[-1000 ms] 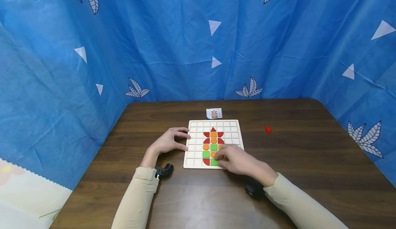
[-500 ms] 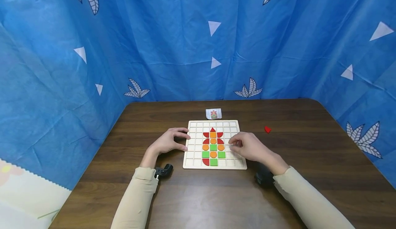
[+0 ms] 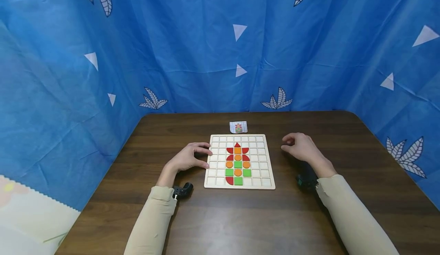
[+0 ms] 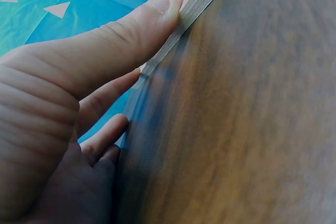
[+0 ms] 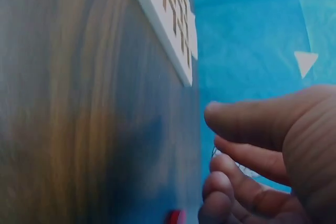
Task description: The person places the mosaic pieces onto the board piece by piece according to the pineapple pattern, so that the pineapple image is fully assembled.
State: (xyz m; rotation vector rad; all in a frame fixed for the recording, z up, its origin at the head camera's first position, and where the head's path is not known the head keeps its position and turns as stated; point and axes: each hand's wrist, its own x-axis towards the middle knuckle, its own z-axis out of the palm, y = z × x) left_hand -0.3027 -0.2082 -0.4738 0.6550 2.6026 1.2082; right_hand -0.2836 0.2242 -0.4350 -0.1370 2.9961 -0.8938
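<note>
A square wooden grid board [image 3: 261, 182] lies on the table, with red, orange and green flat pieces set in its cells as a figure. Along the board's left edge rests my left hand [image 3: 187, 157]; in the left wrist view its thumb [image 4: 157, 17] touches the rim. My right hand [image 3: 304, 148] hovers over the table to the board's right, fingers loosely bent with a gap to the thumb, holding nothing. A small red piece [image 5: 177, 216] lies on the table below those fingers in the right wrist view; the hand hides it in the head view.
Behind the board lies a small printed card [image 3: 238, 127] with a coloured figure on a grid. Blue curtains [image 3: 213, 56] hang around the brown table [image 3: 220, 220]. Each wrist carries a black device.
My right hand has let go of a green square, now visible in the board's right part of the figure, and moved right, off the board. My left hand stays put.
</note>
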